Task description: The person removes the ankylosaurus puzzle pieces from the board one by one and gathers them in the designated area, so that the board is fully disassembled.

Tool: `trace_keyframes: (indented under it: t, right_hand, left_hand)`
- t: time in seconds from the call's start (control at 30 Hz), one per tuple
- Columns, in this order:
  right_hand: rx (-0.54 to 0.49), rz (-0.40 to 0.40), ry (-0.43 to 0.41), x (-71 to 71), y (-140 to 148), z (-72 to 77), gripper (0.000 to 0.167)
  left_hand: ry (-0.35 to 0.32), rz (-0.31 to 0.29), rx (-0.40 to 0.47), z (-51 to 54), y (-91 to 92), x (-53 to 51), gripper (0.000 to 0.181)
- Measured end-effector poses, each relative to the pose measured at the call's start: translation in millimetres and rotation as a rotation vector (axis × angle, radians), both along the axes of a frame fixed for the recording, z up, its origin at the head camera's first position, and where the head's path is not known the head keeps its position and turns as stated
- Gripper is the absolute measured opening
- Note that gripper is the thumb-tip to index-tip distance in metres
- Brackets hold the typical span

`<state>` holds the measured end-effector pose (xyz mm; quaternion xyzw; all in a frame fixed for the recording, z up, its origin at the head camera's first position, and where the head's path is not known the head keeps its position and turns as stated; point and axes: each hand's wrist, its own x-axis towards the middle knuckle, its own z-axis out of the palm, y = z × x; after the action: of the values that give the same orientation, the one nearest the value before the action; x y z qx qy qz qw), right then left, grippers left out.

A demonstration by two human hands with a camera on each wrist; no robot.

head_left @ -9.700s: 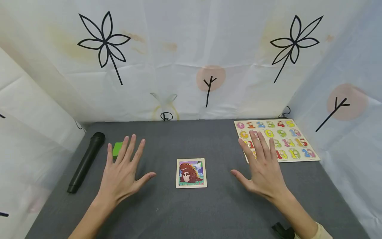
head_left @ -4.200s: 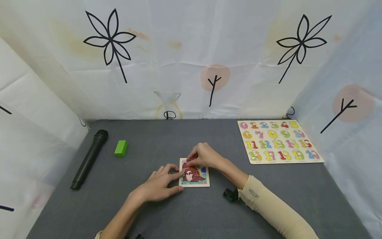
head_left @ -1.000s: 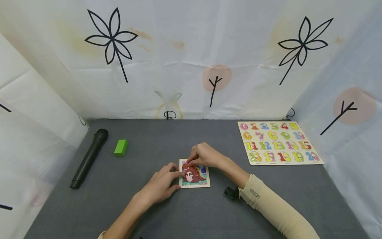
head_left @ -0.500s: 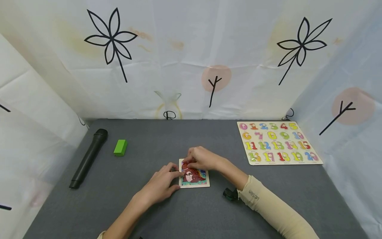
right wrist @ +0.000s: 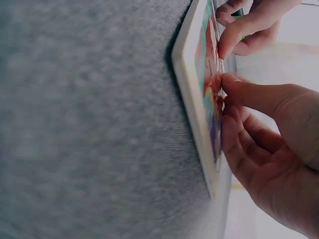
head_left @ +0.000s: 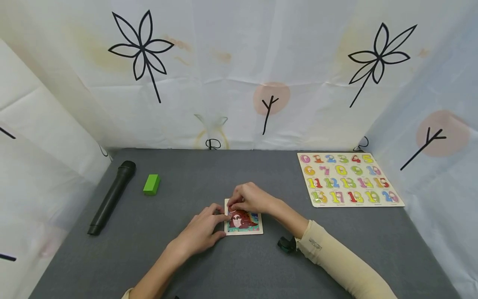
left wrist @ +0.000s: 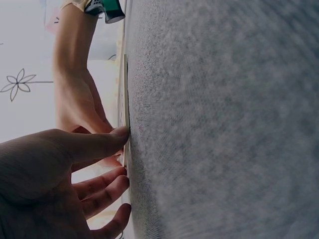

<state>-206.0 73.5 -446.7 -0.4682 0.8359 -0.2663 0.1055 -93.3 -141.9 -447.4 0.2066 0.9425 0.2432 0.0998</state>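
A small square dinosaur jigsaw puzzle in a pale wooden frame lies flat on the grey table. My left hand steadies its left side, thumb at the lower left edge and index fingertip pressing the picture. The other left fingers are loosely bent in the left wrist view. Over the puzzle's upper part is my right hand, thumb and fingertips pinching at a puzzle piece on the surface. In the right wrist view the puzzle appears edge-on; the right fingers hide most of that piece.
A green block and a black microphone lie to the left. A number puzzle board lies at the back right. White printed cloth walls the table's back and sides. A small black device sits at my right wrist.
Since 9.7 s ago, both hands have come from spread apart onto the dinosaur puzzle. Over the last second my right fingertips shift slightly left and toward me; the left hand stays put.
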Motion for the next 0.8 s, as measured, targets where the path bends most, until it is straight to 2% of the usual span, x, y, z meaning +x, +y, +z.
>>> trace_keyframes:
  t: [0.1, 0.2, 0.3, 0.47, 0.63, 0.8]
  right_hand:
    - [-0.006, -0.024, -0.006, -1.0, 1, -0.4, 0.017]
    - [0.025, -0.004, 0.009, -4.5, 1, 1.6, 0.018]
    - [0.069, 0.054, 0.04, -11.2, 0, 3.8, 0.019]
    - [0.119, 0.156, 0.038, -24.4, -1, 6.5, 0.02]
    - [0.12, 0.256, -0.025, -35.7, -2, 9.5, 0.02]
    - [0.122, 0.3, -0.07, -42.9, 1, 10.6, 0.021]
  left_hand:
    - [0.0, 0.001, -0.004, 0.2, 0.2, -0.2, 0.042]
    - [0.001, 0.001, -0.002, 0.8, 0.3, -0.2, 0.042]
    - [0.001, 0.002, -0.001, 1.0, 0.2, 0.0, 0.042]
    - [0.001, 0.004, 0.002, 0.0, 0.9, 0.0, 0.041]
    - [-0.006, 0.009, 0.003, -0.1, 1.4, -0.5, 0.041]
    - [-0.01, 0.012, -0.002, 0.6, 1.4, -1.0, 0.042]
